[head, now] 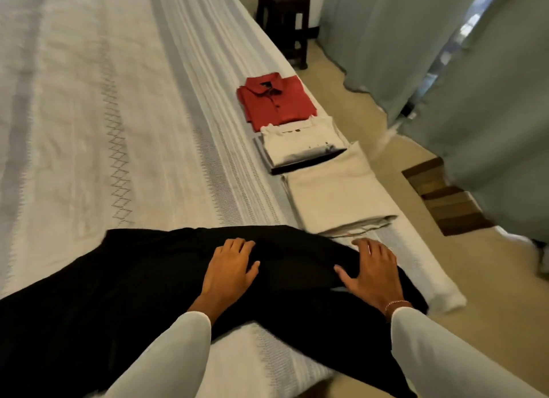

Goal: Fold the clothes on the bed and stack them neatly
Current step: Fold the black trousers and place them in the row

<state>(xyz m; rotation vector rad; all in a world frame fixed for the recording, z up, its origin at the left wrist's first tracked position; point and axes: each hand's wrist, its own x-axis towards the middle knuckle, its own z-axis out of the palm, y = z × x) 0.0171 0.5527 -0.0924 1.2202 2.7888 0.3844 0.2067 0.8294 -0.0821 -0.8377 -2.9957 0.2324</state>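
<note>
On the near corner of the bed with the pale woven blue-striped cover [124,106] lay a large black garment [89,302], spread across the edge and trailing off toward the left. Both hands rested flat on its upper fold: the left hand [230,271] near the middle of the cloth, the right hand [372,274] at its right end, close to the bed's edge. Neither gripped anything; fingers were straight and slightly spread, pressing the fabric down. Pale long sleeves covered both forearms, and a thin bracelet [396,304] circled the right wrist.

Just beyond the right hand sat a folded cream cloth [332,195], its near edge almost touching the black garment. Behind it lay a folded white shirt with a dark lower layer [300,145], and behind that a folded red collared shirt [277,100], all in a row along the bed's right side. Off the bed stood a dark wooden stool [283,14] and grey-green curtains [445,56], with a brown striped mat [442,195] on the floor
</note>
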